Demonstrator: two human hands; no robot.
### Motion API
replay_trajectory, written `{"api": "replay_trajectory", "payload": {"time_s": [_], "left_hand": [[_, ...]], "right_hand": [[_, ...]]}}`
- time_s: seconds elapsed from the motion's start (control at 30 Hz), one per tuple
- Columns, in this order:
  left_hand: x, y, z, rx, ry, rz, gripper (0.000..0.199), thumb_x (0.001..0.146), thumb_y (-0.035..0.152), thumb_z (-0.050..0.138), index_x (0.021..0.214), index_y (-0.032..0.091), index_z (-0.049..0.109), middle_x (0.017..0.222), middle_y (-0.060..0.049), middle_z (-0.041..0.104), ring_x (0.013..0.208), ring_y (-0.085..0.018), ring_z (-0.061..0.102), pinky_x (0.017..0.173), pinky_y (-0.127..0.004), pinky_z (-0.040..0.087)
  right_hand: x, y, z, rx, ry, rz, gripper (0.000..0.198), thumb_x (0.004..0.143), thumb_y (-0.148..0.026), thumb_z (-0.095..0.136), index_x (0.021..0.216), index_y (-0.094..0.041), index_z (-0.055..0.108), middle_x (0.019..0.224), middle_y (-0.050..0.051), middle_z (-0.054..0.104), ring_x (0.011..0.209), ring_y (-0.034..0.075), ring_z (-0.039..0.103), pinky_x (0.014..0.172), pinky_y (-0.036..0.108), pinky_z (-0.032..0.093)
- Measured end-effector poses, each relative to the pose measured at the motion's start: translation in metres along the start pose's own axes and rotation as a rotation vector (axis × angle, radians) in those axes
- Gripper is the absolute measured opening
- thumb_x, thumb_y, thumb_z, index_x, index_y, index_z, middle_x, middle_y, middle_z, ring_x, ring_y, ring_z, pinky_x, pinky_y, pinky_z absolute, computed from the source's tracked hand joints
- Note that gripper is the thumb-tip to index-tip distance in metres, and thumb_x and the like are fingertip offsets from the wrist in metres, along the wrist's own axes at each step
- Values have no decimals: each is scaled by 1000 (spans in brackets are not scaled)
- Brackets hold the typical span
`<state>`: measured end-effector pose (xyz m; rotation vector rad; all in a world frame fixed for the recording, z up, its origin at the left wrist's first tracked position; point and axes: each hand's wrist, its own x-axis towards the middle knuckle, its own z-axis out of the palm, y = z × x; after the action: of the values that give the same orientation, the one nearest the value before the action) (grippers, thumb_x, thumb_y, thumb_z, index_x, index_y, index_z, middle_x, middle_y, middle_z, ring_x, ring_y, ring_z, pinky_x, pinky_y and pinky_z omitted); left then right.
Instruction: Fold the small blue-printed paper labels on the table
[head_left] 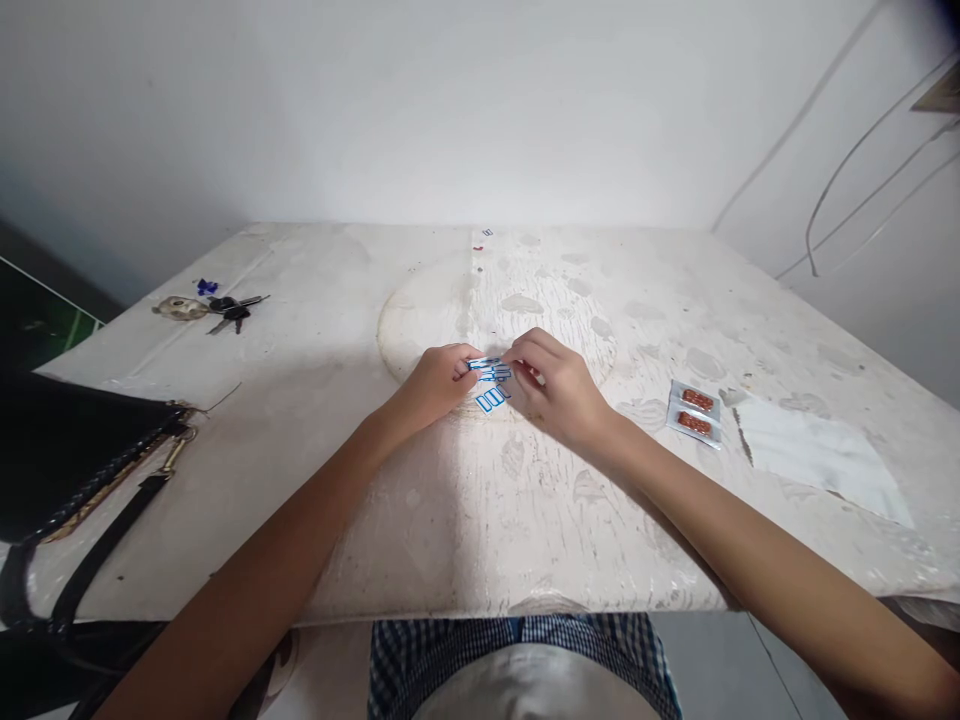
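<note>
Above the middle of the table, my left hand (pixel 448 378) pinches a small bunch of white strips with blue outlines (pixel 489 370) between thumb and fingers. My right hand (pixel 553 380) meets the strips' right end, its thumb and forefinger bent together there. Whether those fingertips grip a strip or only touch it is too small to tell. Just below the fingers are more blue-outlined pieces (pixel 491 400), apparently lying on the table; their exact kind does not show.
A blister pack (pixel 695 413) with two red-brown pieces and a white cloth or paper (pixel 821 450) lie at right. Keys (pixel 234 308) lie at far left, near a black bag (pixel 82 450) with a strap. A tiny blue-outlined scrap (pixel 487 232) rests by the wall.
</note>
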<state>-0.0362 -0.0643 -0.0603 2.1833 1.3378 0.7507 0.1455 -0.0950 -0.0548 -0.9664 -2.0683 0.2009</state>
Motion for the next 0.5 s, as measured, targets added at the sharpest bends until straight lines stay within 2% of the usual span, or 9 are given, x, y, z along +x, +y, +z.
{"api": "replay_trajectory", "payload": {"time_s": [0.17, 0.5], "left_hand": [[-1, 1, -1, -23, 0, 23, 26, 73, 26, 48, 91, 17, 64, 64, 2, 59, 57, -10, 51, 55, -21, 41], [-4, 13, -7, -7, -23, 26, 36, 73, 13, 36, 95, 17, 64, 77, 0, 64, 66, -10, 53, 63, -21, 42]], "right_hand": [[-6, 4, 14, -218, -34, -176, 23, 80, -8, 39, 94, -16, 55, 93, 10, 52, 82, 19, 47, 67, 32, 41], [-5, 8, 15, -383, -224, -262, 24, 89, -13, 34, 96, -16, 57, 93, 12, 52, 88, 23, 44, 67, 35, 43]]}}
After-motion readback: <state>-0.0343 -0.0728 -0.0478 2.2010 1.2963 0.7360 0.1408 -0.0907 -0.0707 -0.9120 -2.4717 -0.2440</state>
